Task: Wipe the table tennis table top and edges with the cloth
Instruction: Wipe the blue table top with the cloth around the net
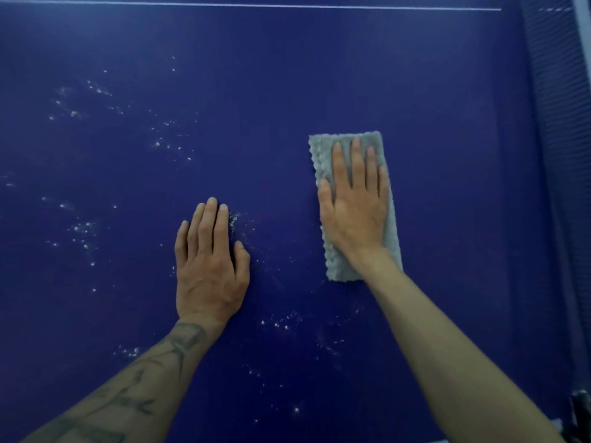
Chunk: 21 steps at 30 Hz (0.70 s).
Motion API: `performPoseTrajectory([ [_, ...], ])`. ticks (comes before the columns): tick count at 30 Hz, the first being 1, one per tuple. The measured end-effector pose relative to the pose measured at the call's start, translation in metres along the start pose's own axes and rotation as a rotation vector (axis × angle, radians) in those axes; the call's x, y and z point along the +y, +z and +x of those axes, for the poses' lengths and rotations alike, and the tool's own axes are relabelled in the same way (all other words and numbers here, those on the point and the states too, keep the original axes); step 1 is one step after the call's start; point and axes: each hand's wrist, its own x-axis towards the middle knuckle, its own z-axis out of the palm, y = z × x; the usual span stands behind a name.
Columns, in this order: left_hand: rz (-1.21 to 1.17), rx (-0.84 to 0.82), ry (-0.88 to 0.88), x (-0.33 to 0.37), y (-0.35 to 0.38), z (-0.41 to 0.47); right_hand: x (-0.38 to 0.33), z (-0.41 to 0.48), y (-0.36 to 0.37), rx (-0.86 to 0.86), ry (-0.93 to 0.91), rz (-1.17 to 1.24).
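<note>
The right hand (pixel 353 206) lies palm down on the folded grey cloth (pixel 323 158), fingers straight and slightly spread, pressing it flat against the blue counter (pixel 319 75). Its forearm reaches in from the lower right. The cloth lies right of centre with its long side pointing away from the person. The left hand (pixel 209 263) rests flat on the bare counter just to the left, apart from the cloth, fingers straight and close together and holding nothing; its forearm is tattooed. White specks (pixel 80 228) are scattered over the left half and near the wrists. Beyond the cloth the blue runs on to a thin white line (pixel 256 5) at the far side. A ribbed dark band (pixel 553 91) borders the right side, well apart from the cloth.
</note>
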Motion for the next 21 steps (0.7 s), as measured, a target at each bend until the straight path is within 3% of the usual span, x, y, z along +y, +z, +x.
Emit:
performPoseTrajectory([
  [3, -0.001, 0.000, -0.004, 0.000, -0.001, 0.000, -0.037, -0.010, 0.012, 0.012, -0.064, 0.023],
  [7, -0.006, -0.001, 0.001, 0.001, -0.003, 0.000, -0.046, -0.081, 0.024, -0.037, -0.381, 0.058],
  [9, -0.018, -0.001, -0.005, 0.002, -0.003, 0.000, -0.012, -0.100, 0.021, -0.042, -0.346, 0.047],
  [12, -0.027, -0.006, -0.005, 0.002, -0.003, 0.000, 0.036, -0.091, 0.007, -0.042, -0.081, -0.006],
  [16, -0.020, 0.003, 0.010, 0.000, -0.001, -0.001, 0.014, -0.052, 0.003, 0.017, 0.101, -0.011],
  [18, -0.011, 0.013, 0.012, 0.000, 0.000, 0.000, -0.022, -0.048, 0.013, 0.035, 0.060, 0.016],
  [21, -0.012, 0.016, 0.043, -0.001, -0.002, -0.002, -0.063, -0.090, 0.030, 0.024, -0.216, 0.056],
])
